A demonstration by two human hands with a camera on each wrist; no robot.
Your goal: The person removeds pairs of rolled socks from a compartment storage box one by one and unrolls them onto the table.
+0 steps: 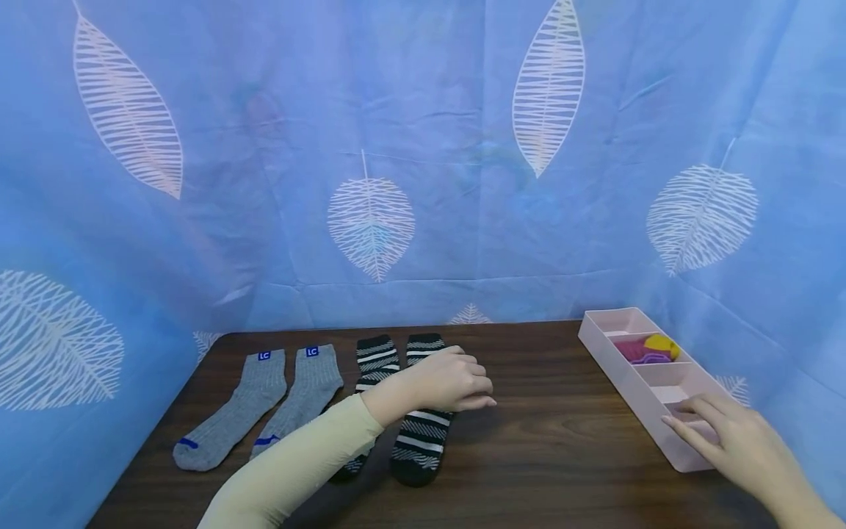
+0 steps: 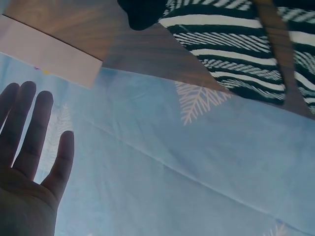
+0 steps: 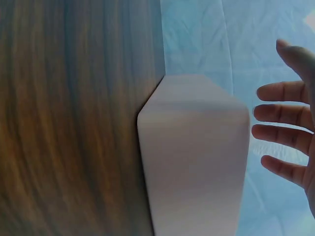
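Observation:
Two black-and-white striped socks lie side by side; the right one [image 1: 419,448] is partly covered in the head view by my left hand [image 1: 441,380], and the other [image 1: 378,360] by that forearm. My left hand hovers above the right sock with its fingers straight, holding nothing, as the left wrist view shows. My right hand [image 1: 736,437] is over the near end of a pale pink divided box [image 1: 624,389], fingers spread and extended and nothing in them. Pink, purple and yellow cloth items [image 1: 651,349] sit in the box's second compartment from the back.
Two grey ribbed socks with blue tags, one at the far left [image 1: 231,422] and one beside it [image 1: 311,382], lie flat on the dark wooden table [image 1: 542,441]. A blue leaf-patterned curtain [image 1: 449,220] hangs behind the table.

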